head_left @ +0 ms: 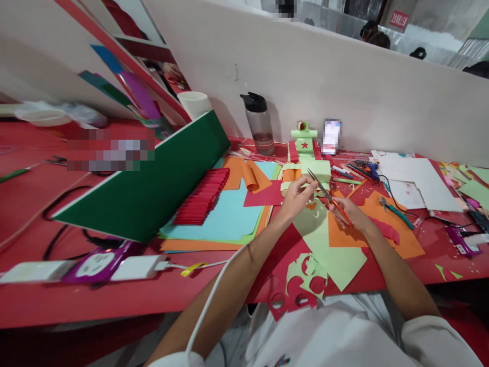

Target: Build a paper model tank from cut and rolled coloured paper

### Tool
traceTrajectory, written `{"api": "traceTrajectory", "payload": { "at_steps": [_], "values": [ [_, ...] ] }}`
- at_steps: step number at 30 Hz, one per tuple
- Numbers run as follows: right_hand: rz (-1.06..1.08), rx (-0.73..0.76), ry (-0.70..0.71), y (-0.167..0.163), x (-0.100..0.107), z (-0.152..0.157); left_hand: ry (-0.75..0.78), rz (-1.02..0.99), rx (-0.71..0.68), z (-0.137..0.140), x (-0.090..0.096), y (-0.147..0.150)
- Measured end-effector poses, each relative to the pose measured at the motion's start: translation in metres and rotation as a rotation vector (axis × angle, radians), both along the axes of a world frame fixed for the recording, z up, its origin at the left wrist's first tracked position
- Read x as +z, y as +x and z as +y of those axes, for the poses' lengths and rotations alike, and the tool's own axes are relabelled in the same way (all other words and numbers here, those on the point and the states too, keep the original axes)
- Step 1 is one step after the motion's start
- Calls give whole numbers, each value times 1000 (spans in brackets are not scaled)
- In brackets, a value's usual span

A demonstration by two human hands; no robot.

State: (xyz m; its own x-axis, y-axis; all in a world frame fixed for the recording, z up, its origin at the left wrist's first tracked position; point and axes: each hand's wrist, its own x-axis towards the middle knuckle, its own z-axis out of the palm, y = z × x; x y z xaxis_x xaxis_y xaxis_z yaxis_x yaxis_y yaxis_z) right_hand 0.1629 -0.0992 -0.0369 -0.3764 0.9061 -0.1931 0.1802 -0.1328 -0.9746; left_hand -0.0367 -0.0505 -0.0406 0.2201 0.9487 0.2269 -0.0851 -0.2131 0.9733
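My right hand (pixel 347 213) grips a pair of scissors (pixel 325 192) with orange-red handles, their blades pointing up and to the left. Close to the blades, my left hand (pixel 300 196) has its fingers pinched together; whatever is between the fingertips is too small to make out. Just beyond my hands stands a paper model (pixel 304 145) of pale green, orange and red rolls with a red star on its front. Beneath my hands lie a pale green sheet (pixel 344 262) and an orange sheet (pixel 407 240). Nearer me are green paper scraps (pixel 305 272) with round holes.
Red paper rolls (pixel 202 196) lie on a light blue sheet (pixel 229 219) at left, beside a propped green board (pixel 153 183). A bottle (pixel 260 125) and phone (pixel 330 136) stand at the back. Pliers (pixel 399 214) lie right; a white cable (pixel 219 280) crosses my left arm.
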Motion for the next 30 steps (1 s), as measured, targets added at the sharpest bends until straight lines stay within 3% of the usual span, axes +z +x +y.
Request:
{"api": "traceTrajectory", "payload": {
  "at_steps": [5, 8, 12, 15, 19, 24, 30],
  "values": [
    [-61, -122, 67, 6, 6, 3, -31, 21, -23, -3, 0, 1],
    [-156, -233, 205, 18, 9, 8, -59, 65, -45, -5, 1, 2],
    [-575, -394, 483, 41, 14, 14, -43, 143, -75, -1, 1, -3],
    [-874, -446, 539, 59, 14, 19, 15, 293, -86, 6, 2, -13],
    [-1055, -341, 563, 85, 10, 23, 141, 625, -195, 16, 0, -29],
    [-1122, -131, 567, 113, 7, 24, 191, 958, -302, 26, -9, -47],
    [-1126, -5, 407, 121, 14, 16, 211, 1099, -346, 27, -11, -58]
  ]
}}
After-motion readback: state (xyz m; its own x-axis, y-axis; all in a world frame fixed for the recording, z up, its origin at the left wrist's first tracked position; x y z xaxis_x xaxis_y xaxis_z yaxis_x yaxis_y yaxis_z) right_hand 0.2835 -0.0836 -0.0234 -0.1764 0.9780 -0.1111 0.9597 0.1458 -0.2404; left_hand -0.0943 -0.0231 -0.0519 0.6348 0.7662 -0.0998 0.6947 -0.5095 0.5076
